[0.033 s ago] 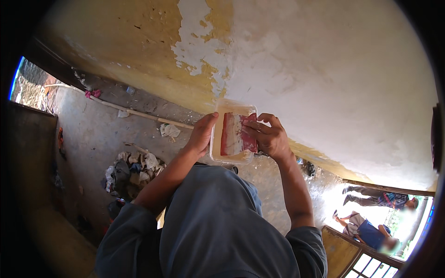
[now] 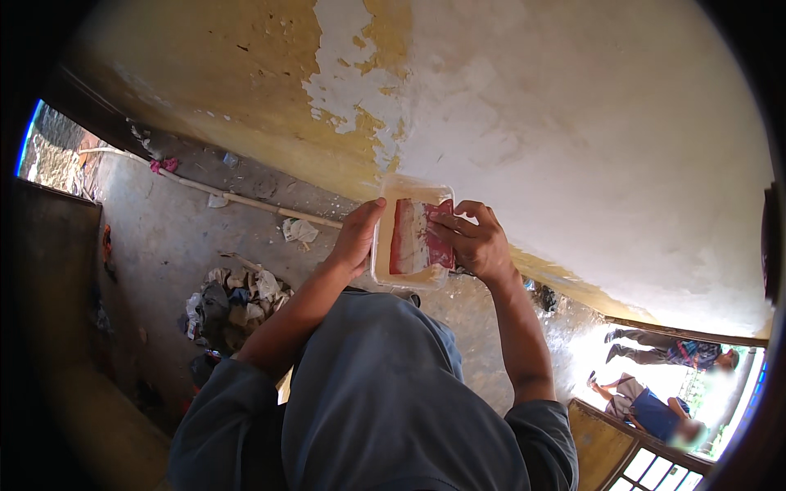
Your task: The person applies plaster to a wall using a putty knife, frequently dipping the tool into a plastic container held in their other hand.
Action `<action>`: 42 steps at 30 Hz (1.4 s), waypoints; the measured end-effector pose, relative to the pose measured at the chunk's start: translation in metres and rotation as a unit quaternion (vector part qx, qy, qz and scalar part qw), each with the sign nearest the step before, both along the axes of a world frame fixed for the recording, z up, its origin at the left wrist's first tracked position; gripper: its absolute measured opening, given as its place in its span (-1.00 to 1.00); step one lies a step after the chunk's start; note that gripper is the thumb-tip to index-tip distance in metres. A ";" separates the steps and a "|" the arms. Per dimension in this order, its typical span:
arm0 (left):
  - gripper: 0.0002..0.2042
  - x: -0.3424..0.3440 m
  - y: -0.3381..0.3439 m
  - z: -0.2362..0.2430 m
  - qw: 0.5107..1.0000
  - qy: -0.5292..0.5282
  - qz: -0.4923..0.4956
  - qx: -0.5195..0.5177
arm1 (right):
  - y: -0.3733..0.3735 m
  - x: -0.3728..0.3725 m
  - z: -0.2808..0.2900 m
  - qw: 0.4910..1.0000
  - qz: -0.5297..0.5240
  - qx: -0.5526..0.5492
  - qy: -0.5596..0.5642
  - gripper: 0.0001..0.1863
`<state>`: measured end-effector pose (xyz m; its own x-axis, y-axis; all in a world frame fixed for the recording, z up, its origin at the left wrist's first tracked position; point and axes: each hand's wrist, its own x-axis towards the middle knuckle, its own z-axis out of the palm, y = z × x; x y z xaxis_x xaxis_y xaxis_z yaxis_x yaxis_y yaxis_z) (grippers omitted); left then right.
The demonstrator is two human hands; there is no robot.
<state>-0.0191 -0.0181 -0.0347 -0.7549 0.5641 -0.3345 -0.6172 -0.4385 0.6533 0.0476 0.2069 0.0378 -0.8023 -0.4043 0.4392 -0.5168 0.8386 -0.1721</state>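
Observation:
My left hand [image 2: 359, 237] is closed on the left side of a clear rectangular plastic tub [image 2: 381, 266], its thumb at the rim. Cream-coloured paste coats the inside of the tub. My right hand [image 2: 481, 244] grips a flat red putty spreader [image 2: 399, 237] by its right edge, fingers pressed on its upper face. The spreader lies over the tub's opening, with a broad pale smear of putty across its middle. Part of its right edge and the tub's right wall are hidden behind my fingers.
Ahead rises a wall [image 2: 573, 147], pale on the right, with peeling yellow paint [image 2: 270, 106] on the left. A long pole [image 2: 254, 203] lies along the floor near a heap of rags and rubbish [image 2: 233, 307]. Two people [image 2: 655, 413] are beyond the doorway at right.

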 end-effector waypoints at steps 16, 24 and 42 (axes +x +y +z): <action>-0.54 -0.012 0.012 0.004 0.999 -0.014 0.023 -0.029 | -0.005 -0.007 -0.006 0.995 -0.036 -0.072 0.056 -0.57; -0.55 -0.027 0.007 0.014 0.997 0.009 0.055 -0.057 | 0.004 -0.007 -0.004 0.976 -0.106 -0.010 0.192 -0.54; -0.53 -0.032 -0.022 0.002 0.998 -0.033 0.053 0.012 | 0.023 -0.102 0.232 0.931 -0.268 0.152 0.197 -0.69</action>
